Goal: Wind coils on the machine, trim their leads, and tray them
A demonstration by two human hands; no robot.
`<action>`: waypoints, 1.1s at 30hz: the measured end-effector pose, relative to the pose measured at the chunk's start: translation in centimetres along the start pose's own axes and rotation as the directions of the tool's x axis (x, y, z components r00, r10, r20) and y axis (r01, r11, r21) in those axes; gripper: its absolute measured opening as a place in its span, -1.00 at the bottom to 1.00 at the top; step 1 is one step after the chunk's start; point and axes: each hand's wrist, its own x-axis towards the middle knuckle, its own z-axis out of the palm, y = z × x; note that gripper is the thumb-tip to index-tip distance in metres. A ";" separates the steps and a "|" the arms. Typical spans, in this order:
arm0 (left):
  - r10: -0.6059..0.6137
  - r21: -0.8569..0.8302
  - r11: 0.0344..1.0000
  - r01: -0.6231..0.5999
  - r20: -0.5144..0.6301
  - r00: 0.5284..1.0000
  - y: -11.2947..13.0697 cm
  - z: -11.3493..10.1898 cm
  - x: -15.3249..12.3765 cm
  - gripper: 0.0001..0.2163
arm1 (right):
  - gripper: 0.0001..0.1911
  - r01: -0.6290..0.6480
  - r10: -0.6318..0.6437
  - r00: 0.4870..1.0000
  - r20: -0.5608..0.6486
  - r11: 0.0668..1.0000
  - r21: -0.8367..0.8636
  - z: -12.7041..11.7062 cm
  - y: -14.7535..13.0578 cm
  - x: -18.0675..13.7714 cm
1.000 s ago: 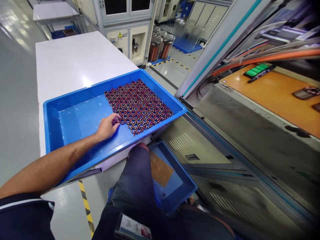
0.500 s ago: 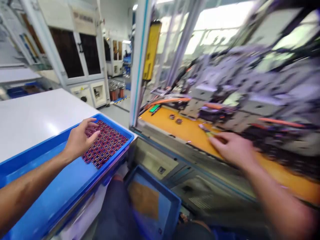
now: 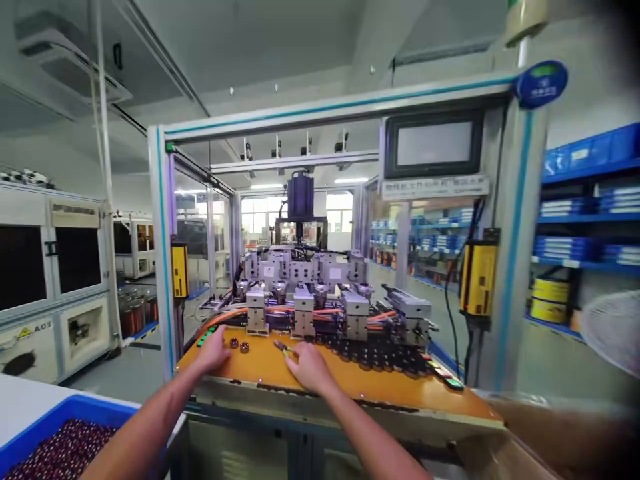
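Observation:
My left hand (image 3: 214, 351) lies on the orange plate (image 3: 380, 383) of the machine, fingers stretched forward and together, with nothing visible in them. Just to its right sit two small ring coils (image 3: 239, 345). My right hand (image 3: 307, 368) rests on the plate near the middle. Its fingers are closed on the end of a small pointed tool (image 3: 280, 346) that sticks out to the left. Behind both hands stands a row of grey machine heads (image 3: 305, 310) with orange cables.
A blue tray (image 3: 60, 410) filled with dark red coils is at the lower left on a white table. Dark round parts (image 3: 385, 357) line the plate's back right. Yellow sensor bars (image 3: 479, 277) flank the framed opening, and a screen (image 3: 434, 143) hangs above right.
My view swung up from the blue tray to the machine. My left hand left the coils in the tray and came onto the orange plate; my right hand moved in beside it.

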 end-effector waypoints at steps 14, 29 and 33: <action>-0.324 -0.588 0.789 0.178 -0.153 0.933 -2.5 -0.7 -2.2 -0.63 | -0.75 0.099 -0.108 0.989 0.104 0.992 0.081 -0.4 0.7 -0.2; -0.088 -0.811 0.560 -0.172 -0.265 0.960 2.8 -0.1 -24.4 -0.42 | -0.71 0.305 -0.262 0.948 -0.178 0.908 0.286 -2.0 -3.0 -1.7; 0.023 -0.685 0.677 -0.271 -0.348 0.937 2.7 1.0 -26.9 -0.32 | -0.69 0.497 -0.409 0.866 -0.289 0.773 0.394 -7.0 -5.5 -9.5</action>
